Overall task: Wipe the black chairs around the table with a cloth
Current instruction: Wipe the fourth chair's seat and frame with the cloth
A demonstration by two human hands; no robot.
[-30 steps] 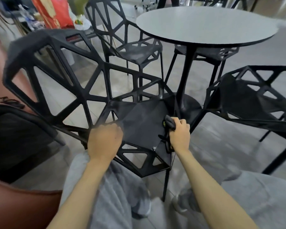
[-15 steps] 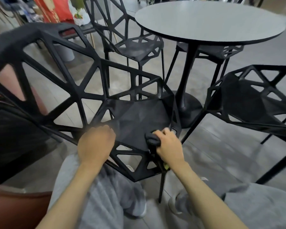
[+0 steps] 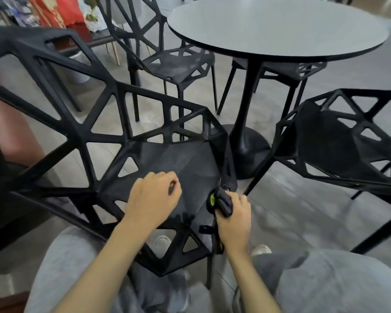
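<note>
The nearest black lattice chair [image 3: 174,161] stands just in front of my knees, its backrest to the left. My right hand [image 3: 235,220] grips a dark cloth [image 3: 222,203] with a yellow-green patch, pressed against the right edge of that seat. My left hand [image 3: 152,198] lies on the seat surface with its fingers curled and nothing visible in them. A second black chair [image 3: 332,145] is on the right, a third [image 3: 178,64] behind, and a fourth [image 3: 303,68] is tucked under the round grey table [image 3: 275,26].
The table's black pedestal base [image 3: 246,143] stands on the grey floor between the chairs. A brown seat [image 3: 11,129] is close on the left. A red bag [image 3: 54,10] and a white plastic bag [image 3: 93,16] sit at the back left.
My left hand has moved from the seat's left rim onto the seat surface. My right hand with the cloth has slid along the seat's right edge, toward me and then a little back.
</note>
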